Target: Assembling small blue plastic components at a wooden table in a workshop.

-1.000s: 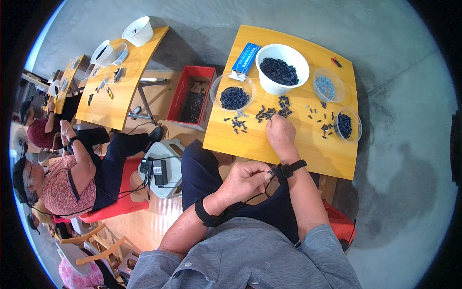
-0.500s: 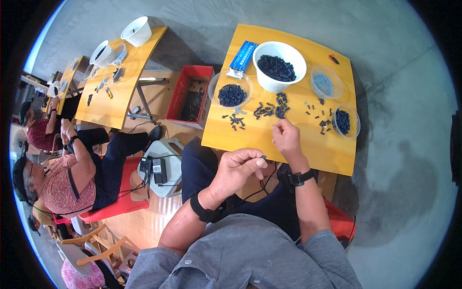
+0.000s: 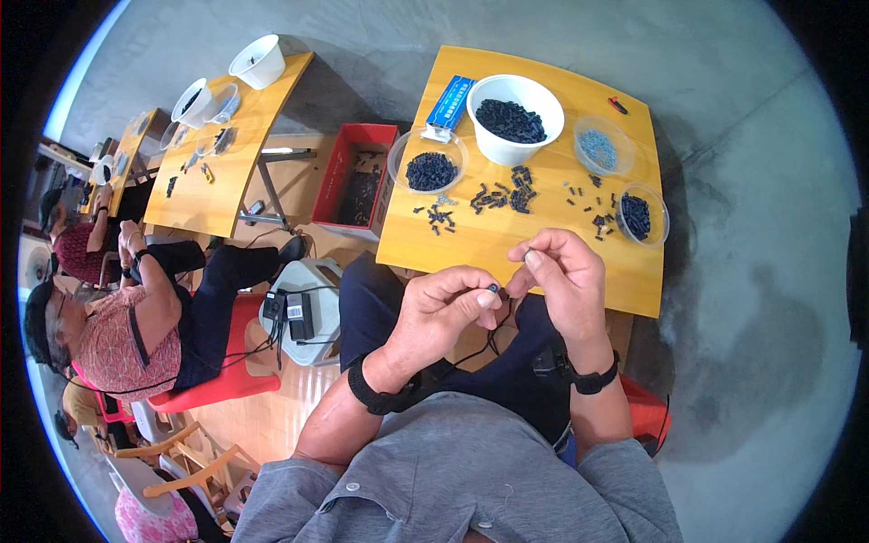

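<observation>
Two hands are working close together by the near edge of the table (image 3: 407, 249). The left hand (image 3: 441, 310) is pinching a dark part (image 3: 493, 288) between thumb and forefinger; the right hand (image 3: 568, 282) is closing thumb and forefinger on a tiny piece (image 3: 528, 254), too small to make out. Beyond them, loose parts (image 3: 520, 192) are lying in a heap. A left bowl (image 3: 396, 166) and a right bowl (image 3: 666, 217) are holding more dark parts, and a third bowl (image 3: 605, 169) is holding blue-grey bits. Farther back, a white tub (image 3: 503, 150) is standing beside a blue box (image 3: 449, 104).
</observation>
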Motion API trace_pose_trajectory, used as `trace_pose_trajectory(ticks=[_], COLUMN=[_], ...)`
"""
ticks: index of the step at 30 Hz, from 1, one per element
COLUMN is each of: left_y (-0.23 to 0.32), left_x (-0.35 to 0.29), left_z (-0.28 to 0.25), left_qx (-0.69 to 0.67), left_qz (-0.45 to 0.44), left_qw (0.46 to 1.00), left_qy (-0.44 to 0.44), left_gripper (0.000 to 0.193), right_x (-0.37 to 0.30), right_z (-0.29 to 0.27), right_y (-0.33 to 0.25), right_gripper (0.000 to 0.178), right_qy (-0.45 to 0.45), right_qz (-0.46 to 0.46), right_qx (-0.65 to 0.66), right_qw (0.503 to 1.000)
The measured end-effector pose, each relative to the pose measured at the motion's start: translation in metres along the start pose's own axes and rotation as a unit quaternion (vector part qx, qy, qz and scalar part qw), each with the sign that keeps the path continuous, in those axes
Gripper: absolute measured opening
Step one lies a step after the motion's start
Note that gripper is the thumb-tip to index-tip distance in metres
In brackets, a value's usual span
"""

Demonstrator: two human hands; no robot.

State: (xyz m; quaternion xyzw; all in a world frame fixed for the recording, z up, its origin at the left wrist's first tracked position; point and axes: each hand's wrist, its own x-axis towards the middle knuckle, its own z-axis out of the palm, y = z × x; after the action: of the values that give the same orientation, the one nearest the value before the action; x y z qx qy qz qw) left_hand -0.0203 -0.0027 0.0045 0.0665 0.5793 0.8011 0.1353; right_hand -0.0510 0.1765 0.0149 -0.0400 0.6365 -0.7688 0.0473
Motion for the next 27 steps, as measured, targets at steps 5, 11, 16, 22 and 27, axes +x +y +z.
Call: trace_pose_trajectory(ticks=[5,11,16,22,27], left_y=[0.004,0.009,0.010,0.011,0.011], left_x=[-0.007,-0.014,-0.018,-0.020,-0.021], left_z=[0.003,0.009,0.011,0.010,0.010], left_qx=[-0.009,-0.014,-0.027,-0.022,-0.018], left_qz=[0.017,0.025,0.028,0.020,0.023], left_qw=[1.000,0.999,0.999,0.999,0.999], left_qy=[-0.009,-0.022,-0.021,-0.028,-0.038], left_gripper=[0.010,0.013,0.013,0.013,0.015], right_x=[-0.023,-0.035,-0.037,-0.040,-0.041], right_z=[0.007,0.019,0.022,0.023,0.024], right_y=[-0.010,-0.011,-0.016,-0.018,-0.020], right_gripper=[0.009,0.009,0.009,0.007,0.007], right_qy=[-0.026,-0.038,-0.042,-0.037,-0.041], right_qz=[-0.091,-0.139,-0.179,-0.180,-0.185], right_qx=[-0.038,-0.057,-0.105,-0.113,-0.135], right_qw=[0.995,0.988,0.977,0.976,0.973])
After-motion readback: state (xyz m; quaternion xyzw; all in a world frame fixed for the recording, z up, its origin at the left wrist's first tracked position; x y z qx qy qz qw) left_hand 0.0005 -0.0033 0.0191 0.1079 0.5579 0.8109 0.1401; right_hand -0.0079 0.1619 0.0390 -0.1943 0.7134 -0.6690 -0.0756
